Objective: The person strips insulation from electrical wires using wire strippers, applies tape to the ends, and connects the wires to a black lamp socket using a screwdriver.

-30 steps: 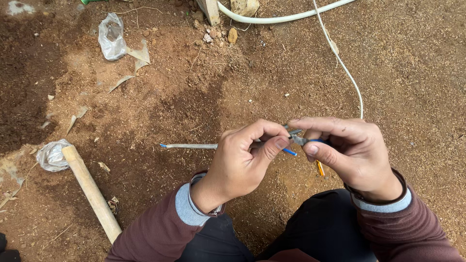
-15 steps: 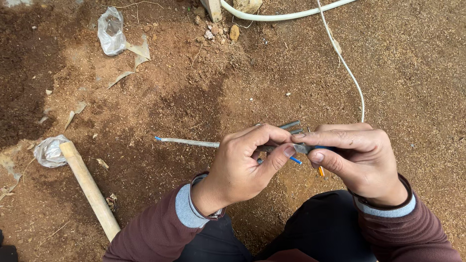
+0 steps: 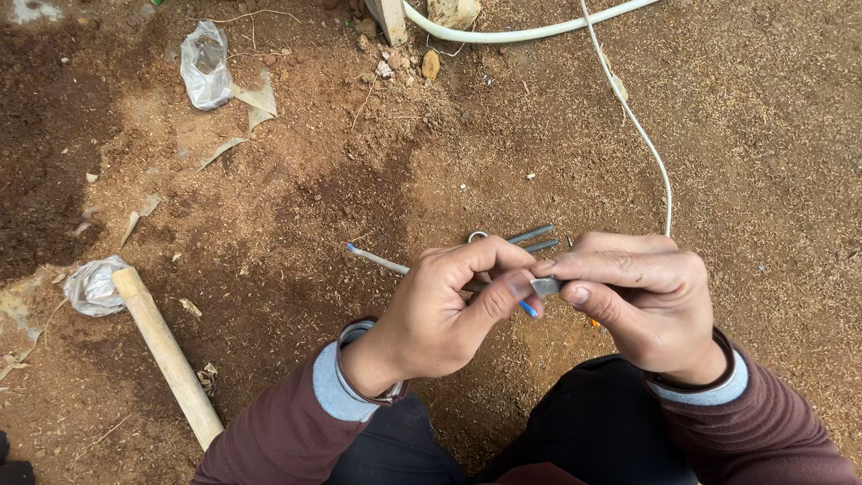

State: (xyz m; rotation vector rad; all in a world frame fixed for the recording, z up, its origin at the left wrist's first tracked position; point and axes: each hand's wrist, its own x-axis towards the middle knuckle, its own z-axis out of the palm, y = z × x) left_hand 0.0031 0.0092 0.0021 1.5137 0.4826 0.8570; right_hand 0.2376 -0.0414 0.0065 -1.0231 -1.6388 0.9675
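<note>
Fingers of both hands meet over a small grey tool. The right hand (image 3: 642,301) pinches its grey end between thumb and forefinger; the left hand (image 3: 453,310) curls round its shaft, thumb tip touching the right fingers. The tool (image 3: 545,286) lies roughly level, long axis left to right, with 2 grey prongs (image 3: 532,239) showing just above the knuckles. A thin grey cable (image 3: 377,260) with a blue tip runs out to the left from the left fist. Both hands are equally near. A wooden handle (image 3: 166,355) lies well apart on the dirt (image 3: 359,162). A crumpled plastic bag (image 3: 205,65) lies far up the ground; I cannot tell whether it holds anything.
</note>
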